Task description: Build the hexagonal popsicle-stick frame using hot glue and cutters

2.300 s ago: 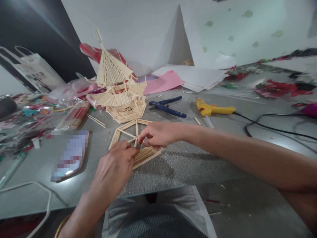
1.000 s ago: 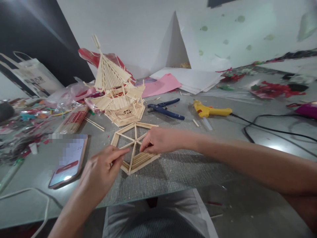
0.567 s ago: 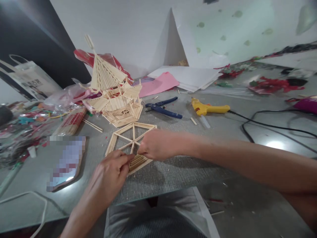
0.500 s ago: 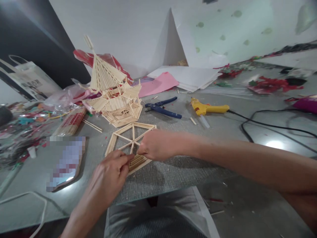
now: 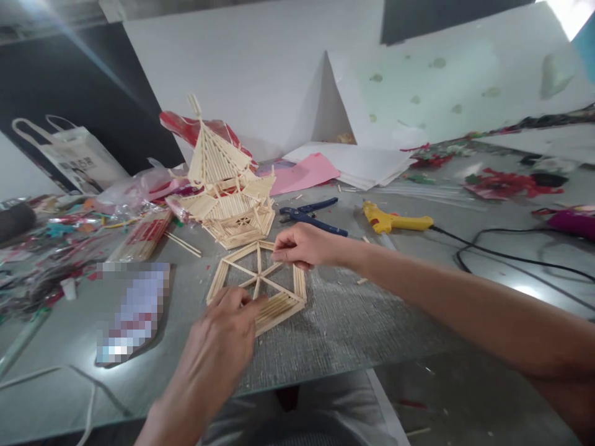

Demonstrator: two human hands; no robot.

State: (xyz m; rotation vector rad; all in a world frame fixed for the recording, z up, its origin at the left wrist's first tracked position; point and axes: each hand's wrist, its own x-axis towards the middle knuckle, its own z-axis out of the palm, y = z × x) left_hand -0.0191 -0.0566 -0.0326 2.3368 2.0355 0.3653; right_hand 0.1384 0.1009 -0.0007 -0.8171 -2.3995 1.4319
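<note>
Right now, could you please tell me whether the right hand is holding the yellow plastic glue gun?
No, the yellow plastic glue gun lies on the grey tabletop, apart from the right hand.

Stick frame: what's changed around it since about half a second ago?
The right hand has moved away from the left hand, toward the far right side of the stick frame, uncovering its right edge. Whether its pinched fingers hold anything can't be told. The left hand stays at the near side; the blue pliers and yellow glue gun lie as before.
</note>
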